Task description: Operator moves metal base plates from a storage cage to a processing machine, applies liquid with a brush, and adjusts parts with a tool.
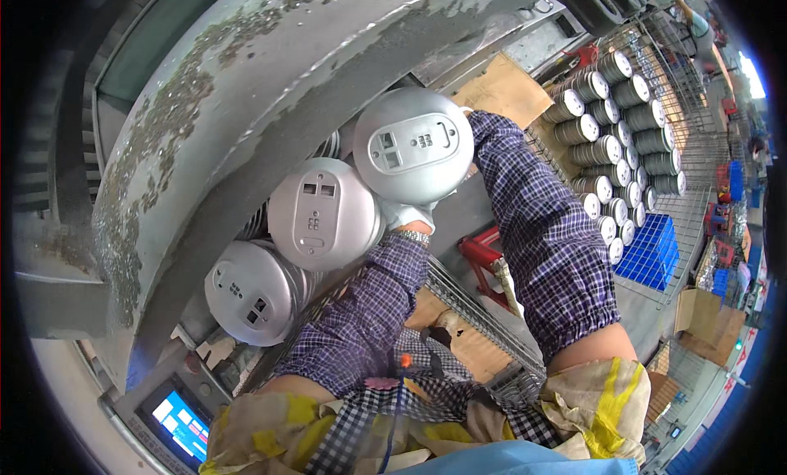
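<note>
A round silver metal cover [414, 172], with a raised oval panel and small cut-outs in its face, is held between my two hands. My left hand [412, 216], in a white glove, grips its lower edge; a watch band shows at the wrist. At its upper right edge is my right hand [467, 112], also gloved, with its fingers mostly hidden behind the cover. Directly left of my left hand lies a stack of similar covers [316, 217]. Another stack of covers [254, 293] sits lower left. Whether more covers are behind the held one is hard to see.
A large grey machine frame [246, 98] arches over the left side. At lower left is a lit control screen [176, 426]. Several stacks of covers [594, 151] fill a wire cage at right, beside a blue crate [650, 252]. A red bar [484, 254] stands between my arms.
</note>
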The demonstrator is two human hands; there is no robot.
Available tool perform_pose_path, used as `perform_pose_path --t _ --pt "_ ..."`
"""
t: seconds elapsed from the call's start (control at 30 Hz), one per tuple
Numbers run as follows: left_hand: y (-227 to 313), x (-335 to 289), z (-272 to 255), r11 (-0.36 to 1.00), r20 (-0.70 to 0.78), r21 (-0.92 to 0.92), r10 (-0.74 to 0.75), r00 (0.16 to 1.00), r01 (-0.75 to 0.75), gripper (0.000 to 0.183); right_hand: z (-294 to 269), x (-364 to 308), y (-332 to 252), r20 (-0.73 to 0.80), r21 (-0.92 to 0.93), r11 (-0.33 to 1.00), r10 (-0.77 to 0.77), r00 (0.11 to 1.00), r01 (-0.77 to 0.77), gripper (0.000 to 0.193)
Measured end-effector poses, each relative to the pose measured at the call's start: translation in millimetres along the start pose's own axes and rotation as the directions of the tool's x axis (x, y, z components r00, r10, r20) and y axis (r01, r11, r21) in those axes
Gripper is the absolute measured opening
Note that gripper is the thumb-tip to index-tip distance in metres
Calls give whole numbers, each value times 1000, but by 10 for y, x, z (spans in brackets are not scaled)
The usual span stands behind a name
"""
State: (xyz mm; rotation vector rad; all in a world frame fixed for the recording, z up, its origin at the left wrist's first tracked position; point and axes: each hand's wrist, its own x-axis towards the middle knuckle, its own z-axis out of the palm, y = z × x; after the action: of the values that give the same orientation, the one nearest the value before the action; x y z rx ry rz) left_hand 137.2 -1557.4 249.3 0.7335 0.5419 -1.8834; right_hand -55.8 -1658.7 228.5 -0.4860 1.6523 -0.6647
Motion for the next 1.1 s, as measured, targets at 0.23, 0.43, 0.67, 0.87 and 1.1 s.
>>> perform_pose_path --t 0.23,0.43,0.67,0.87,1.1 --pt "-55 -9 157 998 -280 8 60 958 -60 70 90 78 -36 44 -43 999 3 999 -1 35" --pt "-112 1 217 997 -281 -5 77 957 -82 73 214 39 -90 88 -89 996 -3 996 11 35" --pt "-55 -90 129 993 -262 118 58 963 -27 73 200 -629 838 -225 609 784 26 974 120 51" --pt "-194 -838 -318 913 -113 381 -108 988 143 73 -50 -2511 3399 -373 275 953 231 899 -131 34" --pt "158 -2433 -1674 621 -334 651 -282 899 436 55 -961 -5244 5760 -256 546 495 867 428 -676 23"
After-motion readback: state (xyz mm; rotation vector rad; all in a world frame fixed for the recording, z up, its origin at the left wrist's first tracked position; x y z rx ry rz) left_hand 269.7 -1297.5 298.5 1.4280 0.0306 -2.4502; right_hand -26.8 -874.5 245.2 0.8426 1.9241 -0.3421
